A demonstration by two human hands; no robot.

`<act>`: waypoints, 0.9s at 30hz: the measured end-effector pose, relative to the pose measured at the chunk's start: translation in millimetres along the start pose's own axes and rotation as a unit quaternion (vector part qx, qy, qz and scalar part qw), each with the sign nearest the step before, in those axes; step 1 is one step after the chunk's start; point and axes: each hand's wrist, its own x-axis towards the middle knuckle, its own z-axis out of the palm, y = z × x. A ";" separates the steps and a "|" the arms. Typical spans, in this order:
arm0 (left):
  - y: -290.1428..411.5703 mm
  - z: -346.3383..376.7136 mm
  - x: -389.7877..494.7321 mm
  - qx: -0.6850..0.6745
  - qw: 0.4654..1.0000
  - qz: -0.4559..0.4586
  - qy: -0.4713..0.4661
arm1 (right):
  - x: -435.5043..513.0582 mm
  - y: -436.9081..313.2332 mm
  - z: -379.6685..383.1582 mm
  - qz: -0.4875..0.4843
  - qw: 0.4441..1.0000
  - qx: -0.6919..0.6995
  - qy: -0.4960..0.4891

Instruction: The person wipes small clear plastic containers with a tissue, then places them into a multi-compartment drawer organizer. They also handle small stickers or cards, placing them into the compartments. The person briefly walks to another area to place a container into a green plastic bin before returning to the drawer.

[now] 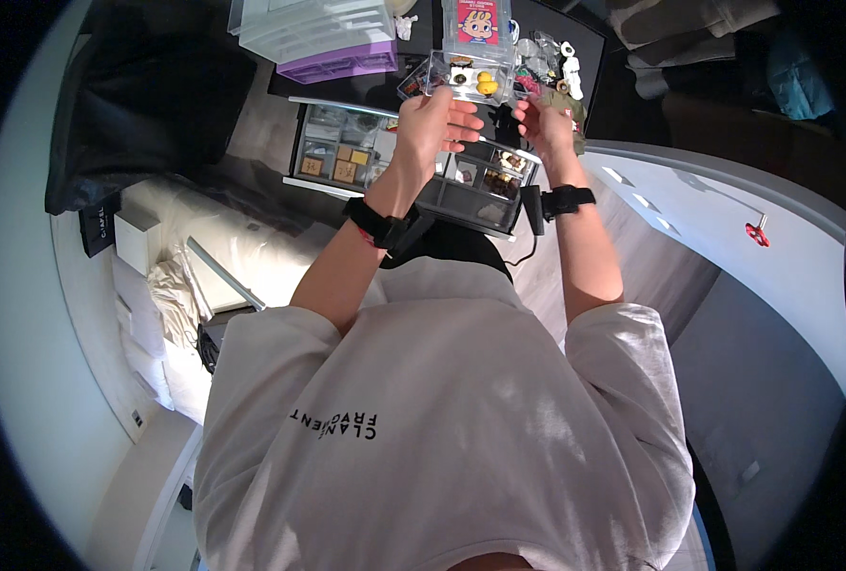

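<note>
Just in front of a clear plastic drawer tray (436, 80) on the desk is my left hand (434, 121), its thumb overlapping the tray's front edge and its fingers apart. Inside that tray lie yellow pieces (486, 83) and a white piece with a dark round centre (460, 78). My right hand (548, 127) is to the right, fingers spread and curved, with nothing plainly in it. Next to it sits an olive-green fabric item (580, 143). Below both hands, a pulled-out desk drawer (443, 194) shows compartments of small boxes and trinkets.
A clear storage box (316, 28) stands on a purple drawer unit (337, 63) at the desk's left. Several small figures and clear packets, including a white figure (571, 71), crowd the right side. A black cable (530, 255) hangs by my right wrist.
</note>
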 end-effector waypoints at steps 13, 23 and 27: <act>-31.8 -0.3 15.8 0.073 0.991 0.100 0.044 | -92.3 -6.6 42.6 -0.173 0.982 0.052 -0.060; -24.2 -7.3 7.9 0.445 0.753 0.485 0.013 | -57.3 19.8 68.4 0.060 0.901 0.332 -0.271; -6.6 -21.4 24.0 0.495 0.688 0.528 -0.054 | -60.7 16.3 71.9 0.081 0.889 0.331 -0.308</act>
